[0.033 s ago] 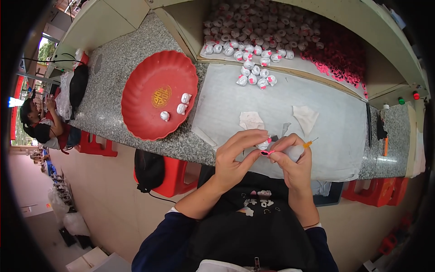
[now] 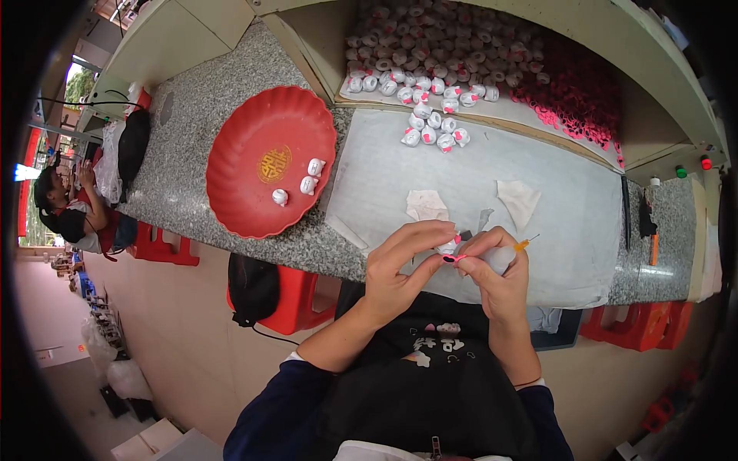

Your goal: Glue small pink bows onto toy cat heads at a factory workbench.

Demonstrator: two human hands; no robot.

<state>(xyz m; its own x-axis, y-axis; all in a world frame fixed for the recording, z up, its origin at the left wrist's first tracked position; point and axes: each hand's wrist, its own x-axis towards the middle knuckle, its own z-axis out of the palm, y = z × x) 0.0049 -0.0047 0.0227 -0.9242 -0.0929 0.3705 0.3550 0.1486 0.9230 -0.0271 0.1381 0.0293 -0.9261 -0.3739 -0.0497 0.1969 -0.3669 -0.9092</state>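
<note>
Over the near part of the white work sheet, both hands are close together, fingertips almost meeting. My left hand is closed, pinching a small white rounded figurine piece between thumb and fingers. A small pink piece with a black middle lies at the fingertips of both hands; which hand bears it I cannot tell. In my right hand a translucent squeeze bottle is gripped, its orange needle tip pointing away to the right. The fingers partly hide the white piece.
A red scalloped tray with a few white pieces stands at left. Many white pieces and pink pieces fill the shelf ahead. Cloth scraps lie on the sheet. Red stools stand below; a co-worker sits far left.
</note>
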